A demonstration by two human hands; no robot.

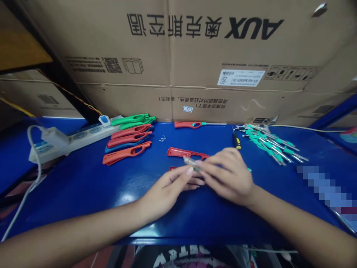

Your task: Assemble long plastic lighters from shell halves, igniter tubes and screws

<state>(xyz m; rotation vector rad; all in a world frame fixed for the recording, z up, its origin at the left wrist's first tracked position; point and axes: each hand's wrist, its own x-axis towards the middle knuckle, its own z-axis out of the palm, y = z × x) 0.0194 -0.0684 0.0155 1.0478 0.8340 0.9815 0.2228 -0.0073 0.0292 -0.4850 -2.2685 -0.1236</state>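
Observation:
Both hands meet over the middle of the table. Between the fingertips of my right hand [231, 175] is a small, clear-and-silver tubular part [191, 161], somewhat blurred. My left hand [175, 184] is closed just below it, thumb tip close to the part; what its fingers grip is hidden. Right behind them lies an open red lighter shell half [178, 152], hollow side up. Another red shell piece [173, 168] shows only at its end, mostly covered by the hands. A bit of teal [249, 169] peeks out right of my right hand.
Green lighter shells [134, 120] and red and orange shells [126, 152] lie left, beside a power strip [80, 136]. At the back is a red lighter with a metal rod [188, 125]. Teal-and-metal rods [269, 143] and a screwdriver [236, 141] lie right. A cardboard box [195, 74] walls the back.

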